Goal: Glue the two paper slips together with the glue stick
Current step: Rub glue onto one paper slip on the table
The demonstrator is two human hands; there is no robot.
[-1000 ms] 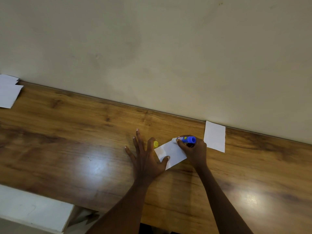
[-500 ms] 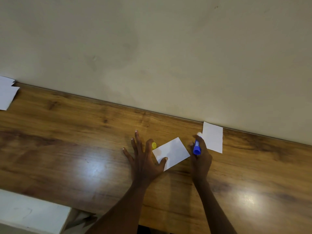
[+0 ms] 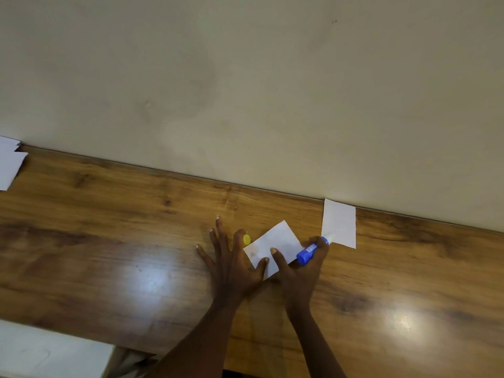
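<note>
While the left hand [image 3: 231,264] lies flat and open, thumb on the near paper slip [image 3: 272,248], the right hand [image 3: 300,271] grips the glue stick [image 3: 311,250] beside this slip.

A long wooden tabletop [image 3: 109,241] with a warm brown grain and a glossy finish runs across the view, showing two bright patches of reflected light. Behind it rises a plain cream-coloured wall [image 3: 245,91] (faintly smudged in places). At the far left edge lies a small stack of white paper sheets [image 3: 9,165]. A white flat-topped surface [image 3: 49,353] sits at the lower left corner.
</note>
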